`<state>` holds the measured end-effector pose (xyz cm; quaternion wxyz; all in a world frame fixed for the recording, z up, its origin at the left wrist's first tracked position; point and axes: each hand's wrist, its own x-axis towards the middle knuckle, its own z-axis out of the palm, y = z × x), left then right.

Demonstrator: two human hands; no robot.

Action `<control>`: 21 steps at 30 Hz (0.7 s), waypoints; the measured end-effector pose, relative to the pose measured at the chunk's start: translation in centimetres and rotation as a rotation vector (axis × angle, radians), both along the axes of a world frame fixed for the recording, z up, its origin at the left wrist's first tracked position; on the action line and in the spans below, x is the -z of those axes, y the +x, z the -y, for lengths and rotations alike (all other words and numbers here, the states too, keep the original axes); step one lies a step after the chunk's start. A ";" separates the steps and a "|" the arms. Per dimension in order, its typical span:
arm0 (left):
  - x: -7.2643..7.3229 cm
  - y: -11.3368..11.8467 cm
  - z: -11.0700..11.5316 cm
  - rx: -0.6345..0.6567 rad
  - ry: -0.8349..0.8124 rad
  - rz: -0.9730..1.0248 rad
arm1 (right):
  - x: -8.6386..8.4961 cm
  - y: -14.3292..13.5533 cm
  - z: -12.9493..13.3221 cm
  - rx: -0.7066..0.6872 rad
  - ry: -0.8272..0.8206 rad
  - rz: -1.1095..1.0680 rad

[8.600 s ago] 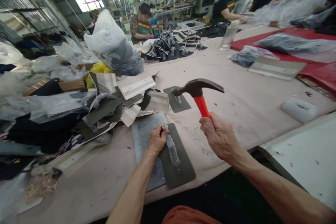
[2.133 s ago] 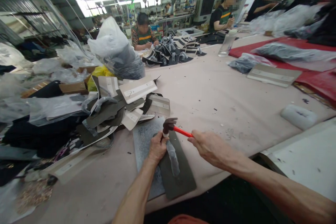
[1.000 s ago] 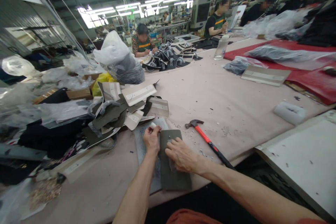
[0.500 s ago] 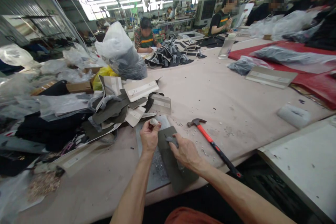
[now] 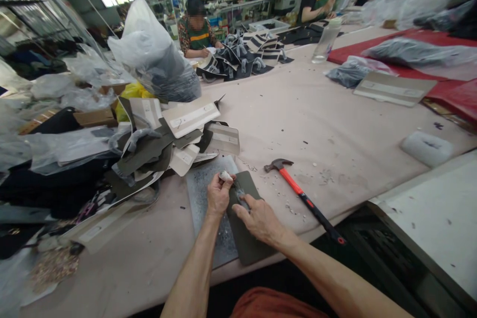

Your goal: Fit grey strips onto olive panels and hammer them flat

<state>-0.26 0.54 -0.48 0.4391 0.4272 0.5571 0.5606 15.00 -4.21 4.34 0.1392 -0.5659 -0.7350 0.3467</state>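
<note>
My left hand (image 5: 219,195) is closed on a small white wrapped piece (image 5: 225,176), its fingertips beside the top of a dark olive panel (image 5: 255,254). My right hand (image 5: 264,221) lies over that panel, with thumb and forefinger closed on a grey plastic-looking strip (image 5: 240,195) on its face. The strip runs up toward my left fingertips; whether they touch it I cannot tell. Under the panel's left side is a grey board (image 5: 201,189) speckled with dark bits. A claw hammer (image 5: 292,182) with a red and black handle rests to the right.
Left of the board is a heap of olive and cream panels (image 5: 192,118). Behind it stands a stuffed plastic bag (image 5: 149,54). Small scraps dot the pinkish table cover (image 5: 276,104). A clear bottle (image 5: 325,45) and a white roll (image 5: 427,149) are further right. Co-workers sit across the table.
The camera view has dipped toward the table. The white piece in my left hand has tilted, and that hand is closer to the grey strip. My right hand keeps its hold.
</note>
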 end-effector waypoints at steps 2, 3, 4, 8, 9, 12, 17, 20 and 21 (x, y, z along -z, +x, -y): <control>0.3 0.0 0.0 0.007 -0.003 -0.041 | 0.5 0.2 0.1 0.022 -0.006 -0.082; 0.3 0.0 0.0 0.009 -0.002 -0.063 | 0.8 0.2 0.1 0.035 -0.003 -0.116; 0.2 0.1 0.0 0.011 -0.001 -0.088 | 0.9 0.3 0.0 0.046 0.003 -0.142; -0.5 0.3 0.0 0.022 -0.007 -0.187 | 1.3 0.4 -0.1 0.072 0.018 -0.175; -0.6 0.4 0.0 0.024 -0.008 -0.204 | 1.3 0.4 -0.1 0.076 0.015 -0.173; -0.8 0.6 0.2 0.018 -0.009 -0.270 | 1.1 0.4 -0.1 0.080 0.002 -0.178; -0.9 0.7 -0.2 0.007 0.008 -0.400 | 0.4 1.2 -0.3 0.005 -0.050 -0.260; -2.0 1.0 0.1 0.023 0.006 -0.464 | 0.3 3.2 -0.4 0.043 0.068 -0.302; -2.4 1.1 0.4 0.035 -0.013 -0.499 | 0.3 4.2 -0.3 0.097 0.142 -0.271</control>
